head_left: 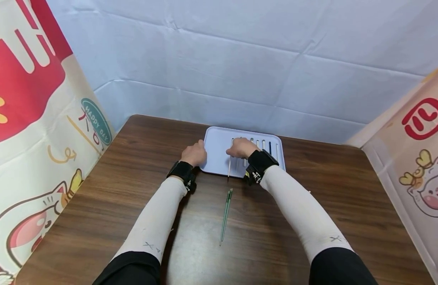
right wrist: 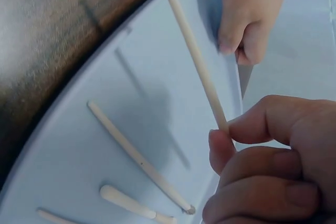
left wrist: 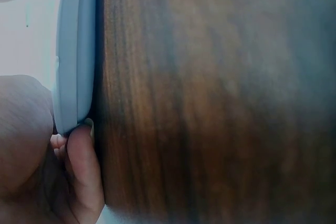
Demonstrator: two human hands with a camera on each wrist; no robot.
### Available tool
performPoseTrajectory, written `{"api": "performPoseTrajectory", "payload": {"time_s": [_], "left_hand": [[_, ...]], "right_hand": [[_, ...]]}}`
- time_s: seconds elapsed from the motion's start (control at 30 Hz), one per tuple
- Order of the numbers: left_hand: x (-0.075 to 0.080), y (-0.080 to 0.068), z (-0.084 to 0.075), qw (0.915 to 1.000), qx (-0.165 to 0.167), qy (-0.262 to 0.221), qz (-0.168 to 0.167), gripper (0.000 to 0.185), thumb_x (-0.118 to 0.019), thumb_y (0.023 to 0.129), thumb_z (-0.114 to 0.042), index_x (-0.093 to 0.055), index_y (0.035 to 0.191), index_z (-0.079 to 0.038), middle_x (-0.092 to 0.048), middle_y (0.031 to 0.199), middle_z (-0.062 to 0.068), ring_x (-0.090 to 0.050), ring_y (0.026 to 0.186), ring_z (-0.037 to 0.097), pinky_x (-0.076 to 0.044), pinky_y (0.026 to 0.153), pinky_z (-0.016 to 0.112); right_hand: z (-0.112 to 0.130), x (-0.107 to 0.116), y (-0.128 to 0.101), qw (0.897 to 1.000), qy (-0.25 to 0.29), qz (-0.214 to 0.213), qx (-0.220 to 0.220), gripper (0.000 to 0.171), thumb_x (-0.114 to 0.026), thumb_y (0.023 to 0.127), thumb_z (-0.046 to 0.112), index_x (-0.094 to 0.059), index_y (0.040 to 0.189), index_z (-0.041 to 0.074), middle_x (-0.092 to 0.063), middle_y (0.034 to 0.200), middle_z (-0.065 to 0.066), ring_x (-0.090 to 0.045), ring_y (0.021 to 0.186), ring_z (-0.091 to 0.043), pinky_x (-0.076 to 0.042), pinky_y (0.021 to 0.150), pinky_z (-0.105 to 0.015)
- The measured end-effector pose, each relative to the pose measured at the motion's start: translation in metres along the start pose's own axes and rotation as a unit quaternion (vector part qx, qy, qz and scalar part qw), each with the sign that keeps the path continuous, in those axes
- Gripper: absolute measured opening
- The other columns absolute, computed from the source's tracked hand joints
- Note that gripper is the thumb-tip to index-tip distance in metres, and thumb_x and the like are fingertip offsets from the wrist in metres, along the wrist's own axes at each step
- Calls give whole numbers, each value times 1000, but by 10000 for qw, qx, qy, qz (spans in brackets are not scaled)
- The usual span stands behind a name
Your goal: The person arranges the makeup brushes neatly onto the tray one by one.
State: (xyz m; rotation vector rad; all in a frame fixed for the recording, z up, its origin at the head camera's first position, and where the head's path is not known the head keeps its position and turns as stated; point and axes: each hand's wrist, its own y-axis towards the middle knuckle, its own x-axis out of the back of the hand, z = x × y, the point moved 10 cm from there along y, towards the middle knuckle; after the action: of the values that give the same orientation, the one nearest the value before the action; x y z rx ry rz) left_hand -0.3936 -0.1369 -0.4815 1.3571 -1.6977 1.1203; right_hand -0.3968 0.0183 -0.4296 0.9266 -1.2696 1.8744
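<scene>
A pale blue tray [head_left: 217, 146] lies at the far middle of a dark wooden table [head_left: 311, 206]. My left hand [head_left: 199, 152] grips the tray's left edge [left wrist: 73, 51], with a finger [left wrist: 84, 171] curled under the rim. My right hand [head_left: 236, 152] is over the tray and pinches a cream chopstick [head_left: 229, 168] by one end. In the right wrist view this chopstick [right wrist: 191, 51] slants up from my fingertips [right wrist: 220, 148] above the tray [right wrist: 68, 156]. Several more chopsticks [head_left: 263, 144] lie side by side on the tray, two of them cream [right wrist: 136, 156].
A pair of green chopsticks [head_left: 226, 215] lies on the table near me, between my forearms. A white cloth backdrop [head_left: 240, 59] hangs behind the table. Printed panels close in the left side [head_left: 33, 118] and the right side [head_left: 418, 158].
</scene>
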Motion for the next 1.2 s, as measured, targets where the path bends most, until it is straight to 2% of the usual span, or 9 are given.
{"api": "performPoseTrajectory", "payload": {"time_s": [0.1,0.23,0.37,0.5,0.63,0.73,0.87,0.97,1.2], "left_hand": [[0,1,1,10000,26,12,-6,36,-32,108,-21,-41,137,-1,-59,115,15,-59,93,33,-49,82,45],[1,3,3,10000,64,56,-40,36,-32,109,-21,-41,137,-1,-59,114,14,-59,93,33,-49,82,45],[1,4,6,9999,81,77,-47,35,-32,108,-21,-42,135,-1,-59,112,14,-59,92,33,-49,80,45],[0,3,7,10000,66,67,-13,36,-32,108,-21,-42,137,-1,-59,115,14,-59,94,33,-50,82,45],[0,1,8,10000,75,56,18,36,-32,109,-22,-42,137,-2,-59,116,14,-59,94,33,-50,82,45],[0,0,8,9999,83,55,31,35,-32,109,-22,-42,136,-2,-59,114,14,-59,92,32,-49,80,44],[0,0,7,9999,80,69,14,34,-32,109,-22,-43,135,-2,-58,112,13,-58,90,31,-49,79,43],[1,0,6,9999,74,69,-17,34,-33,109,-22,-43,134,-2,-59,112,13,-58,89,31,-50,79,43],[-1,0,5,9999,62,99,-33,32,-34,109,-22,-44,132,-2,-59,110,13,-58,88,31,-50,77,44]], "right_hand": [[-1,1,4,10000,63,-25,15,28,-52,101,29,-64,90,6,-51,68,0,-42,58,-15,-35,60,-31],[-1,5,9,9999,67,-117,28,25,-52,101,29,-60,99,6,-50,72,-2,-43,60,-16,-36,62,-32],[0,9,13,9996,-100,-268,-14,25,-52,100,30,-55,98,6,-47,76,-3,-44,66,-18,-38,68,-34],[2,10,15,9992,-197,-353,-34,25,-52,99,31,-55,100,6,-50,86,-6,-48,77,-23,-42,84,-42],[2,8,17,9993,-201,-321,-64,24,-52,99,31,-54,95,8,-50,89,-8,-49,82,-25,-38,98,-50],[0,6,20,9992,-208,-322,-108,24,-51,99,31,-51,88,9,-50,88,-7,-49,83,-26,-35,99,-51],[-4,5,24,9988,-272,-369,-176,25,-52,98,31,-50,85,10,-51,88,-7,-51,83,-25,-39,94,-47],[-5,3,26,9986,-306,-377,-198,24,-52,98,31,-54,91,8,-51,88,-7,-50,81,-24,-40,87,-43],[-8,-1,31,9985,-252,-402,-280,25,-53,100,31,-55,91,8,-47,81,-6,-47,74,-22,-38,76,-38]]}}
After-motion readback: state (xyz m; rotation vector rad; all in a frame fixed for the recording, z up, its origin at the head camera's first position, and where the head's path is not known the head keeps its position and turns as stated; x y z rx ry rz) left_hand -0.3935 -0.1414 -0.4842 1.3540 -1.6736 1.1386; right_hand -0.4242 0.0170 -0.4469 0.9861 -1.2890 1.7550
